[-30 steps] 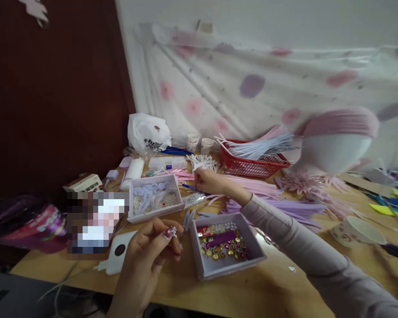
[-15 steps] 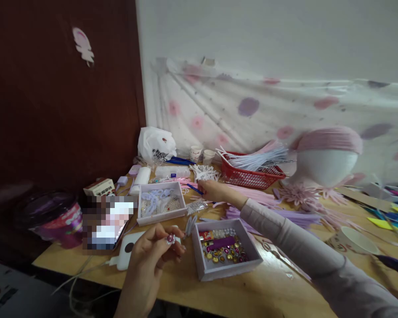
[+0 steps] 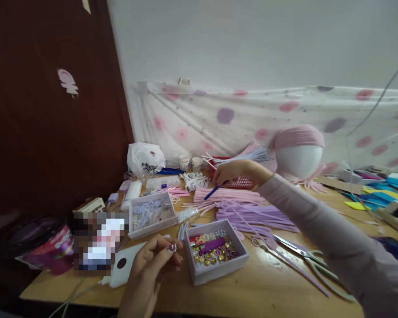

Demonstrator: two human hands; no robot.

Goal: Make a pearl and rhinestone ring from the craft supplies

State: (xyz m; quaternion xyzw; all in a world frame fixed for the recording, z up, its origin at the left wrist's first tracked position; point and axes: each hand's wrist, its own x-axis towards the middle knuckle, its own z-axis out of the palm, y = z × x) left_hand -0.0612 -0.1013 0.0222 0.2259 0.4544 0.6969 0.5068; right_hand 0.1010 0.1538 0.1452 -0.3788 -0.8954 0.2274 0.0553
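Observation:
My left hand [image 3: 152,269] is in the lower middle, fingers curled, pinching a small purplish-pink gem [image 3: 173,247] with a shiny silvery rim between thumb and fingertips. My right hand [image 3: 230,171] reaches across the table with fingers closed on a thin dark-blue stick [image 3: 212,193]; its tip points down and left, and its exact kind is unclear. Below that hand lie pink fuzzy stems [image 3: 232,195] and purple fuzzy stems [image 3: 258,216]. Right of my left hand stands a white box [image 3: 219,271] of gold and magenta gems.
Another white box [image 3: 154,229] holds lilac pieces and beads. Scissors [image 3: 305,255] lie under my right forearm. A red basket [image 3: 243,182], a white head form [image 3: 298,159] and paper cups [image 3: 197,164] stand at the back. A phone [image 3: 101,243] and white power bank [image 3: 124,265] lie left.
My right hand has lifted and moved right, away from the beads, and the blue stick has turned in it. My left hand keeps its pinch on the gem. The view has shifted right.

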